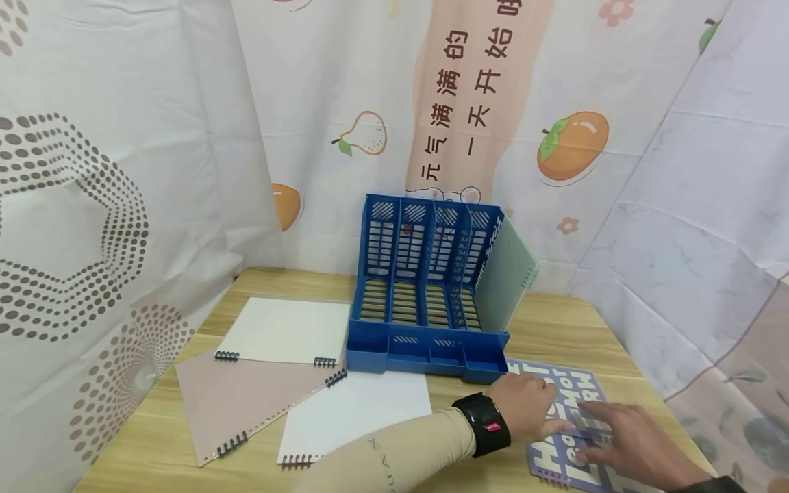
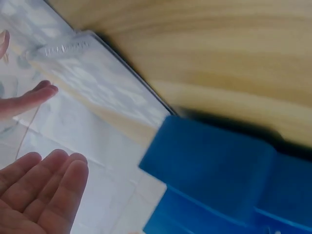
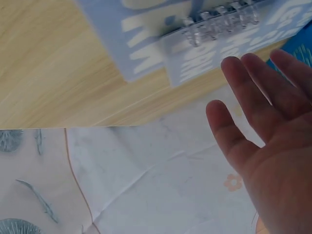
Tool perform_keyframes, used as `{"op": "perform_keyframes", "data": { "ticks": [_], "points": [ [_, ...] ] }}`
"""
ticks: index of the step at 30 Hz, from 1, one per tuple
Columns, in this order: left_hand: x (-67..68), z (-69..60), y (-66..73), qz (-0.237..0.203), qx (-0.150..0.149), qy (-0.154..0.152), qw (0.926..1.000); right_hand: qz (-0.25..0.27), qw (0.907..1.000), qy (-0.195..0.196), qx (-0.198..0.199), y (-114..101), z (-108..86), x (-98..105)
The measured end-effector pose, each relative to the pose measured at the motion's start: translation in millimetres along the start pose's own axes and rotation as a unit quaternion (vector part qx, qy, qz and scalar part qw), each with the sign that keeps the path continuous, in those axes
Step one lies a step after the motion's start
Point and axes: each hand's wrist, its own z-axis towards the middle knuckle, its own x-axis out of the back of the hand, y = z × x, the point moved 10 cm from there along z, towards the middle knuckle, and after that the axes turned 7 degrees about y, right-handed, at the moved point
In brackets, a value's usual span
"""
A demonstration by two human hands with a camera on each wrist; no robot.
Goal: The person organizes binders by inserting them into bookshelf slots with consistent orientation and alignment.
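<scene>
Two purple notebooks with white lettering overlap at the table's right, the upper notebook (image 1: 588, 387) lying partly over the lower notebook (image 1: 545, 452). My left hand (image 1: 524, 405) is over the left side of the upper one, fingers extended; in the left wrist view the left hand (image 2: 44, 195) has straight fingers. Above the right part of the notebooks is my right hand (image 1: 641, 441), its fingers spread. In the right wrist view the right hand (image 3: 273, 131) shows relaxed fingers beside the clear ring binding (image 3: 222, 24). Whether either hand touches a notebook I cannot tell.
A blue file rack (image 1: 425, 349) stands at the table's back, a pale green notebook (image 1: 508, 274) upright in its right end. At the left lie a cream notebook (image 1: 283, 329), a pink notebook (image 1: 246, 397) and a white notebook (image 1: 364, 411), partly overlapping. Printed curtains (image 1: 320, 82) hang behind.
</scene>
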Motion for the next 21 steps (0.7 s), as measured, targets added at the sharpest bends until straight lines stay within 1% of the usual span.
{"op": "perform_keyframes", "data": {
  "ticks": [3, 5, 7, 10, 11, 13, 14, 15, 18, 21],
  "points": [
    [-11.0, 3.3, 6.9, -0.013, 0.002, -0.018, 0.9997, -0.01, 0.9999, -0.012, 0.001, 0.9, -3.1, -1.4],
    [-17.1, 4.9, 11.1, -0.022, 0.004, -0.032, 0.9993, -0.009, 0.9994, -0.033, -0.009, 4.1, -4.0, -4.8],
    [-21.0, 6.4, 15.1, -0.022, 0.005, -0.039, 0.999, 0.001, 0.9966, -0.071, -0.041, 10.9, -4.3, -11.5],
    [-25.7, 7.4, 21.0, -0.019, 0.005, -0.043, 0.9989, 0.016, 0.987, -0.132, -0.091, 20.7, -5.7, -22.9],
    [-27.7, 7.6, 22.7, -0.018, 0.005, -0.045, 0.9988, 0.019, 0.984, -0.144, -0.103, 23.0, -6.2, -25.3],
    [-31.8, 7.7, 25.5, -0.019, 0.008, -0.052, 0.9984, 0.02, 0.9832, -0.147, -0.106, 23.3, -6.8, -26.5],
    [-34.1, 7.9, 26.6, -0.019, 0.01, -0.055, 0.9983, 0.016, 0.9844, -0.144, -0.1, 22.4, -6.9, -26.7],
    [-36.2, 8.1, 27.2, -0.02, 0.014, -0.059, 0.9979, 0.011, 0.986, -0.137, -0.094, 21.4, -7.2, -25.9],
    [-41.6, 8.8, 29.4, -0.013, 0.02, -0.067, 0.9975, -0.01, 0.9935, -0.1, -0.053, 14.0, -7.3, -20.8],
    [-46.3, 9.7, 30.5, -0.005, 0.023, -0.074, 0.997, -0.025, 0.9965, -0.075, -0.027, 8.4, -7.6, -17.7]
  ]
}}
